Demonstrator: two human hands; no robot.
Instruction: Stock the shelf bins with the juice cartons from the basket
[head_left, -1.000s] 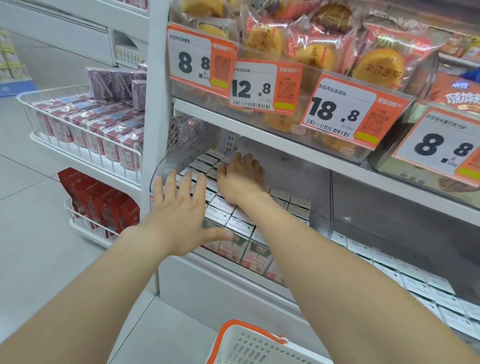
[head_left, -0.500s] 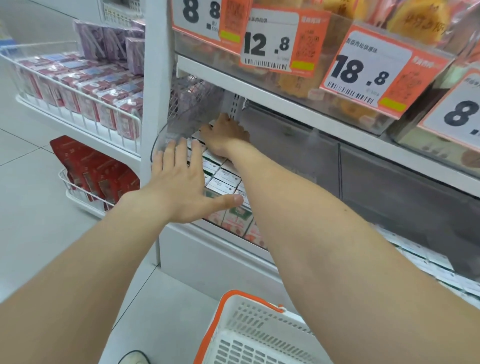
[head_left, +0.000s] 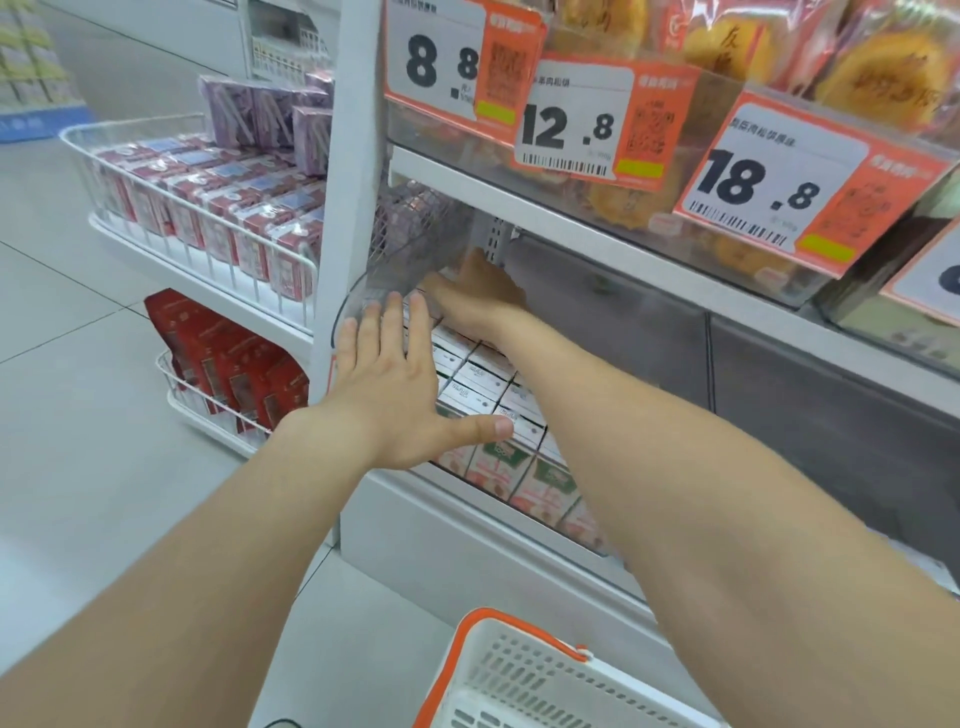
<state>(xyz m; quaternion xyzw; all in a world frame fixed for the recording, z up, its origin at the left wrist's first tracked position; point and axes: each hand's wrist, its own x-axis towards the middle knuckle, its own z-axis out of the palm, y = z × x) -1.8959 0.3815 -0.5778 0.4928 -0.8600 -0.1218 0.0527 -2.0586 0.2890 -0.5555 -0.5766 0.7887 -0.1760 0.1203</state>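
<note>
Rows of white-topped juice cartons (head_left: 483, 382) with pink and green fronts fill a clear shelf bin (head_left: 363, 280) on the lower shelf. My left hand (head_left: 395, 384) lies flat with straight fingers against the bin's front left corner, thumb stretched over the front cartons. My right hand (head_left: 478, 299) reaches deep into the bin, resting on the back cartons under the shelf above; its fingertips are hidden. The white basket (head_left: 524, 675) with an orange rim stands on the floor at the bottom; what it holds is out of sight.
Orange price tags (head_left: 576, 119) hang from the upper shelf of bagged pastries (head_left: 878, 78), low over the bin. To the left, a wire end rack (head_left: 197, 218) holds red and purple drink packs, with red pouches (head_left: 234, 364) beneath. Grey floor tiles spread left.
My right hand has pushed from the middle cartons to the back of the bin. The left hand stays at the front corner. The view has dropped and moved closer.
</note>
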